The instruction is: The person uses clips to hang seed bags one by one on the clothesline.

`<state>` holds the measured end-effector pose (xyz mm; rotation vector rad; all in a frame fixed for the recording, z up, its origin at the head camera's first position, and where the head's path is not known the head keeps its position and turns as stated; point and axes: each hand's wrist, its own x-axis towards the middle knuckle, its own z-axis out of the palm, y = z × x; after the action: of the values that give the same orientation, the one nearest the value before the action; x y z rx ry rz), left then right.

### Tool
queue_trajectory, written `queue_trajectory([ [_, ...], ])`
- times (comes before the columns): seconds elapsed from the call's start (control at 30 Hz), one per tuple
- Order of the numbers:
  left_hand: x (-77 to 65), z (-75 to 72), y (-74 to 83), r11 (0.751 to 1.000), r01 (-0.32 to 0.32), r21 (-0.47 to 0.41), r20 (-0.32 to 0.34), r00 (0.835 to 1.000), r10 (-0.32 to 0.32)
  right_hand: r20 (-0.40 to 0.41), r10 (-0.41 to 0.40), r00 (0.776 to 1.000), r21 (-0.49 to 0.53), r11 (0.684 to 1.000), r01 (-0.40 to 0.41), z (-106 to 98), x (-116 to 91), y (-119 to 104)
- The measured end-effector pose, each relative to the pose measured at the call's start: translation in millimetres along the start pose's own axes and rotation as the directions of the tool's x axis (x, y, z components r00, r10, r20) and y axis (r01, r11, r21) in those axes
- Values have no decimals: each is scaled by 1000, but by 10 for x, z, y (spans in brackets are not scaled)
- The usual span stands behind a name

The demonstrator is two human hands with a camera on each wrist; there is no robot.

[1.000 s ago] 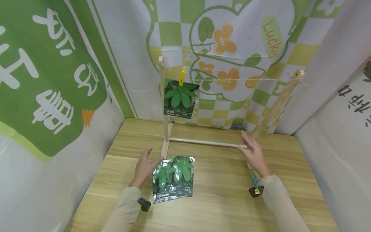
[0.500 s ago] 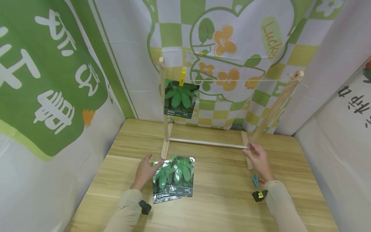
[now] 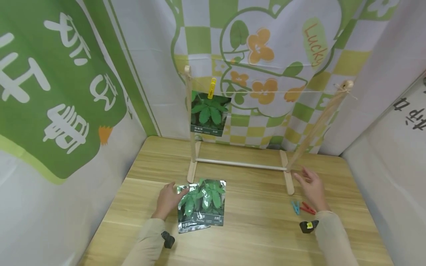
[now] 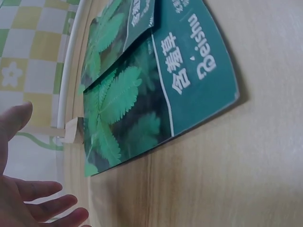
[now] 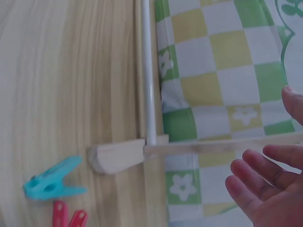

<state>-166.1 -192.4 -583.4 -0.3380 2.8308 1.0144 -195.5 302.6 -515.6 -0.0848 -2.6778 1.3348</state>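
Note:
My left hand (image 3: pixel 167 200) hovers at the left edge of two overlapping seed packets (image 4: pixel 128 109) with green leaf pictures; its fingers are spread and hold nothing. My right hand (image 3: pixel 313 187) is beside the right foot (image 3: pixel 288 181) of a wooden rack, fingers loosely bent around nothing. In the right wrist view a blue clothespin (image 5: pixel 52 182) and a red clothespin (image 5: pixel 68 215) lie on the table near that foot. A third packet (image 3: pixel 209 114) hangs from the rack's string (image 3: pixel 276 91), clipped by a yellow clothespin (image 3: pixel 212 88).
The rack's two posts stand at the back of the wooden table (image 3: pixel 253 236), joined low down by a white rod (image 3: pixel 241 164). Behind it hangs a checked curtain (image 3: pixel 199 40). Printed cloth (image 3: pixel 76 111) covers the left side.
My right hand has come away from the rack's rod and moved right and toward me, uncovering the foot and the red clothespin. The left hand has barely shifted.

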Motion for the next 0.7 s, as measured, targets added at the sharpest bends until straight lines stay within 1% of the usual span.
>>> queue_trajectory([
  [0.13, -4, 8, 3, 1000, 16, 26, -2, 1000, -16, 8, 46, 999, -40, 998, -45, -88, -64, 84],
  [0.3, 4, 43, -10, 998, 7, 65, 0, 1000, -7, 19, 115, 993, -107, 988, -112, -197, -169, 217],
  [0.33, 5, 50, -14, 997, 4, 75, 0, 1000, -4, 23, 117, 993, -121, 986, -114, -210, -187, 246],
  [0.53, 5, 62, -37, 993, -4, 116, 6, 1000, 3, 107, 151, 983, -163, 978, -133, -239, -274, 388],
  [0.63, 21, 76, -59, 991, -23, 134, 9, 1000, 22, 154, 193, 969, -178, 970, -165, -225, -321, 445],
  [0.7, 36, 88, -76, 988, -39, 147, 13, 999, 38, 176, 206, 962, -195, 966, -171, -212, -343, 492],
])
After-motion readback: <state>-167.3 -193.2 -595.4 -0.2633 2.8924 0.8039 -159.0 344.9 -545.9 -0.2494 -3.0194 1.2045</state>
